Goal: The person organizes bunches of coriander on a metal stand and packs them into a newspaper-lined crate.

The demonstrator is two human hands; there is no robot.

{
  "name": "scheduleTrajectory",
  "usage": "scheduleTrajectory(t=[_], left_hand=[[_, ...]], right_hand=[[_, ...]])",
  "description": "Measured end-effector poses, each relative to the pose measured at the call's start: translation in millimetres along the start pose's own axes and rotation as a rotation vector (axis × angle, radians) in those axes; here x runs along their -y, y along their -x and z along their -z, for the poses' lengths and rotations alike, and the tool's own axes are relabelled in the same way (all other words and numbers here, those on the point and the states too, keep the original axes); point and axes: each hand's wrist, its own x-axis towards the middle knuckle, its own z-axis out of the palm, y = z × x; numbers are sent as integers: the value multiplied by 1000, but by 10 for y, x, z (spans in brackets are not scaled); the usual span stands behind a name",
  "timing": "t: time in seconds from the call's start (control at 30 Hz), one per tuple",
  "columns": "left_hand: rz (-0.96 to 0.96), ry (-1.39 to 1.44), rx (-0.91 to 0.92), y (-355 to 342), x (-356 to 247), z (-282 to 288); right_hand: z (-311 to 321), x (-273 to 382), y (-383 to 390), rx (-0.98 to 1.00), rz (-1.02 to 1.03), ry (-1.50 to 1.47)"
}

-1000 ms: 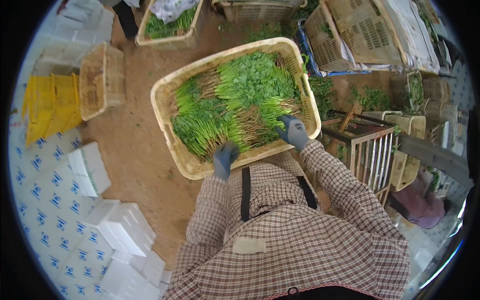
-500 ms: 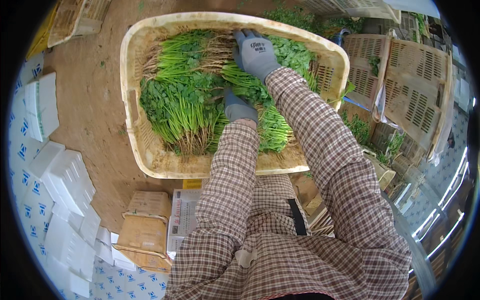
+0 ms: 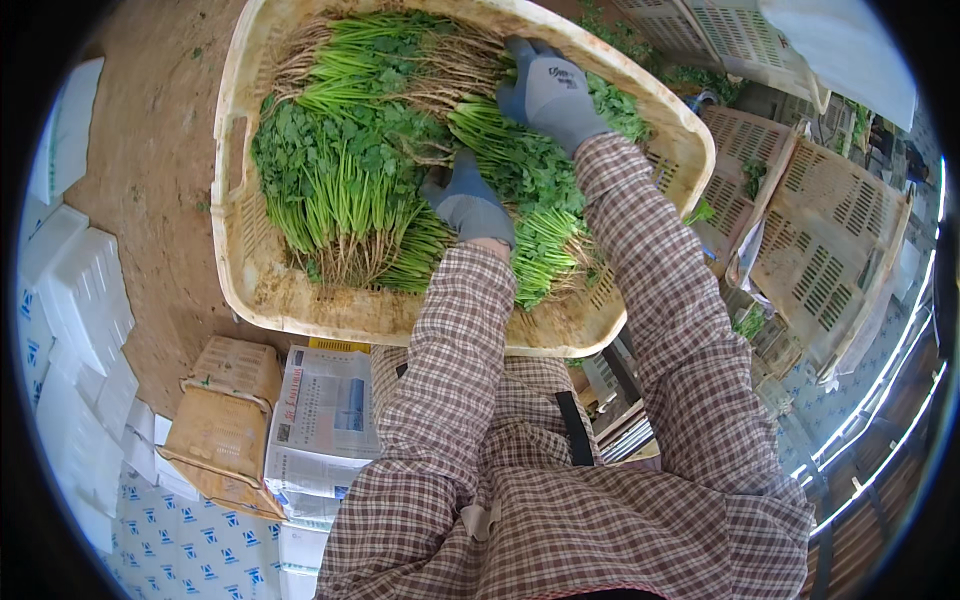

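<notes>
Bunches of coriander (image 3: 345, 195) with pale roots lie packed in a cream plastic crate (image 3: 240, 272). My left hand (image 3: 472, 205), in a grey-blue glove, rests low among the bunches with thumb and fingers apart; its fingertips sink partly into the greens. Farther up and to the right, my right hand (image 3: 555, 95), gloved alike, curls over the root end of a coriander bunch (image 3: 500, 135) beside the crate's far wall. That bunch lies slantwise between both hands, leaves toward the lower right. The undersides of both hands are hidden.
White foam boxes (image 3: 80, 300) stand at left on patterned sheeting. A tan crate (image 3: 225, 410) and a printed newspaper (image 3: 330, 400) sit at near left. Perforated crates (image 3: 820, 240) are stacked at right, with loose greens about. Bare earth (image 3: 150, 150) shows beyond the foam boxes.
The crate sits higher and closer in view. Both hands remain in the greens; the right has shifted slightly rightward in the picture, and the left hand's fingers look more spread.
</notes>
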Motion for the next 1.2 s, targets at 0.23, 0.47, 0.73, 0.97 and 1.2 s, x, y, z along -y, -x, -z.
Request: scheduleTrajectory(t=[0.23, 0.47, 0.73, 0.97, 1.2], left_hand=[[-226, 73, 154, 88, 130, 18], [-333, -271, 249, 342, -93, -127], [-173, 4, 399, -85, -171, -210], [-435, -97, 526, 146, 100, -8], [-375, -80, 684, 212, -182, -125]], right_hand=[[268, 53, 8, 246, 18, -24], [62, -117, 83, 119, -55, -276], [275, 138, -70, 332, 16, 98], [240, -54, 294, 195, 119, -113], [187, -356, 118, 175, 244, -266]])
